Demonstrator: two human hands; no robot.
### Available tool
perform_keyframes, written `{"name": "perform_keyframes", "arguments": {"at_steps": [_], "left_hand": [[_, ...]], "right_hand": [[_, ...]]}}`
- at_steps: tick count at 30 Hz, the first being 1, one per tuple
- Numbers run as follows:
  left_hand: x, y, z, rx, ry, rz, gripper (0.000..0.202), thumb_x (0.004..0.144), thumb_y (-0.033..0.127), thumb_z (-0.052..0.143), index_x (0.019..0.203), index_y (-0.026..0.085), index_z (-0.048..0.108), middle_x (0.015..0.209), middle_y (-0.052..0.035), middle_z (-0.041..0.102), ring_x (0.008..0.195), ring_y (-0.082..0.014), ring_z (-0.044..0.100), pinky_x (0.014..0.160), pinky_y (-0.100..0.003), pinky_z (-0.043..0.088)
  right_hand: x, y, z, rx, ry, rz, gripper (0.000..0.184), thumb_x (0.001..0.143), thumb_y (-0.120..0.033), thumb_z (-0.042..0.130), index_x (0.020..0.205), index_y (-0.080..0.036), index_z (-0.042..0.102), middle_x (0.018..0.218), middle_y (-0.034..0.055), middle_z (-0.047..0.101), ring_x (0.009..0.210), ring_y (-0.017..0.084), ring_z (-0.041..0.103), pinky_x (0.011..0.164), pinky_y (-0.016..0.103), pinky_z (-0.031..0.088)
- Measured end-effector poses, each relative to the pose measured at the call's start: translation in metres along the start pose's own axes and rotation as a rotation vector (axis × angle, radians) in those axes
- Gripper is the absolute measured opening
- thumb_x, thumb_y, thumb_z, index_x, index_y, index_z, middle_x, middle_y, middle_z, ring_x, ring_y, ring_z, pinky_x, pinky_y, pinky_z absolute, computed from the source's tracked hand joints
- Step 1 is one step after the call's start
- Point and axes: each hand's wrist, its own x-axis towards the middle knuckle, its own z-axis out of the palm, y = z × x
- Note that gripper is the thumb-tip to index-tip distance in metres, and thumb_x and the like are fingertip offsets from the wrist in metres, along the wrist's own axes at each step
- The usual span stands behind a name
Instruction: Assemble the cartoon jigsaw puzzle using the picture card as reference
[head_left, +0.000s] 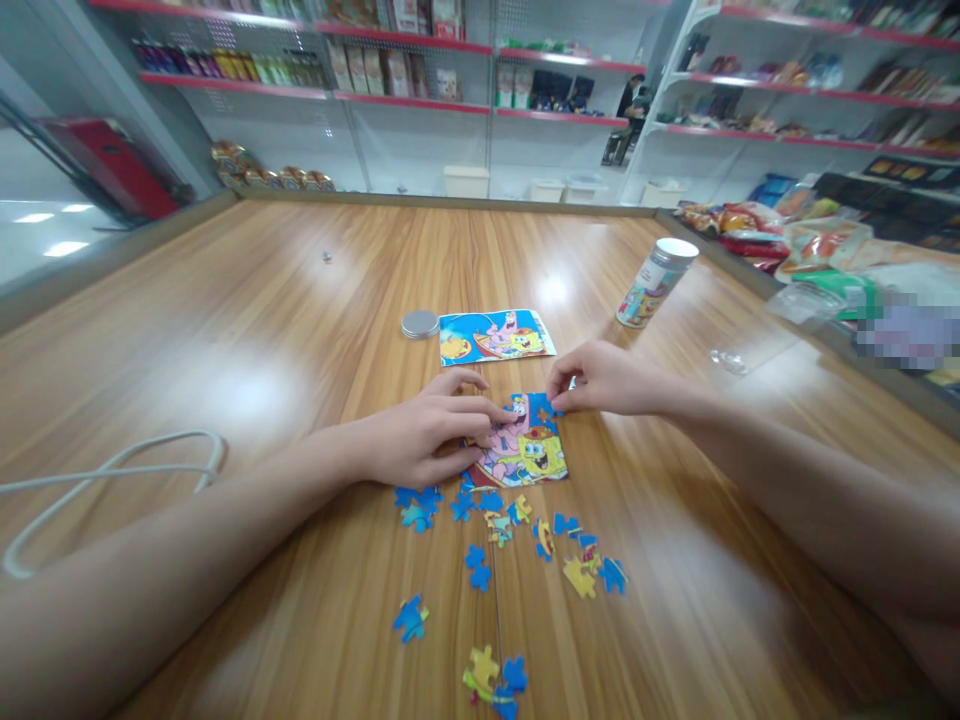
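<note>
A partly joined jigsaw puzzle [541,455] with cartoon figures in pink, yellow and blue lies flat on the wooden table. My left hand [442,428] rests on its left side, fingers spread and fingertips pressing on the pink figure, hiding part of it. At the upper right corner my right hand [592,378] is closed in a pinch on a small blue puzzle piece [557,411], mostly covered by the fingertips. A small gap showing wood is beside it. Loose puzzle pieces [478,568] in blue, yellow and green are scattered below the joined part.
Behind the puzzle lies a picture card [495,338] with a similar scene, next to a round metal lid [420,324]. A printed canister [656,282] stands at right. A white cable [161,470] loops at left. Bagged goods [750,228] line the right edge; stocked shelves stand behind.
</note>
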Motion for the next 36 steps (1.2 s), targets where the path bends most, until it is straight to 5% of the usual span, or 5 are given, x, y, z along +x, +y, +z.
{"name": "perform_keyframes", "arguments": {"at_steps": [11,24,31,33,36], "left_hand": [[0.000,0.001,0.000,0.000,-0.010,-0.009,0.017,0.089,0.016,0.062,0.104,0.023,0.068,0.136,-0.0055,0.066,0.126,-0.0277,0.048,0.114,-0.050,0.036],[-0.001,0.000,-0.001,0.011,-0.040,-0.012,0.018,0.088,0.015,0.062,0.104,0.022,0.068,0.138,-0.0057,0.064,0.126,-0.0286,0.046,0.115,-0.051,0.034],[0.001,0.000,0.000,-0.020,0.000,-0.008,0.020,0.087,0.014,0.064,0.104,0.023,0.069,0.132,-0.0056,0.068,0.125,-0.0278,0.048,0.115,-0.051,0.034],[0.001,0.002,-0.001,-0.051,0.012,-0.021,0.019,0.088,0.015,0.065,0.104,0.024,0.069,0.134,-0.0055,0.067,0.127,-0.0273,0.048,0.115,-0.051,0.035],[0.000,0.002,-0.005,-0.104,0.044,-0.072,0.018,0.090,0.018,0.064,0.106,0.024,0.070,0.141,-0.0058,0.062,0.129,-0.0264,0.048,0.114,-0.050,0.037]], "right_hand": [[0.004,0.005,0.010,0.161,0.020,0.070,0.011,0.078,-0.022,0.070,0.081,-0.012,0.075,0.079,0.0060,0.074,0.068,0.014,0.063,0.063,0.026,0.047],[0.003,-0.006,0.018,0.053,0.100,0.188,0.008,0.073,-0.020,0.075,0.077,-0.014,0.071,0.073,0.0028,0.072,0.064,0.014,0.063,0.055,0.024,0.042],[0.006,0.001,0.019,0.235,0.068,0.249,0.017,0.069,-0.023,0.077,0.068,-0.016,0.061,0.049,-0.0055,0.054,0.044,0.007,0.044,0.042,0.021,0.028],[0.006,0.003,0.017,0.374,0.136,0.169,0.021,0.068,-0.026,0.077,0.070,-0.017,0.059,0.047,-0.0076,0.048,0.042,0.006,0.038,0.041,0.021,0.024],[0.006,0.010,0.016,0.561,0.406,0.021,0.023,0.072,-0.034,0.074,0.075,-0.019,0.056,0.049,-0.0088,0.044,0.041,0.006,0.034,0.041,0.022,0.023]]}}
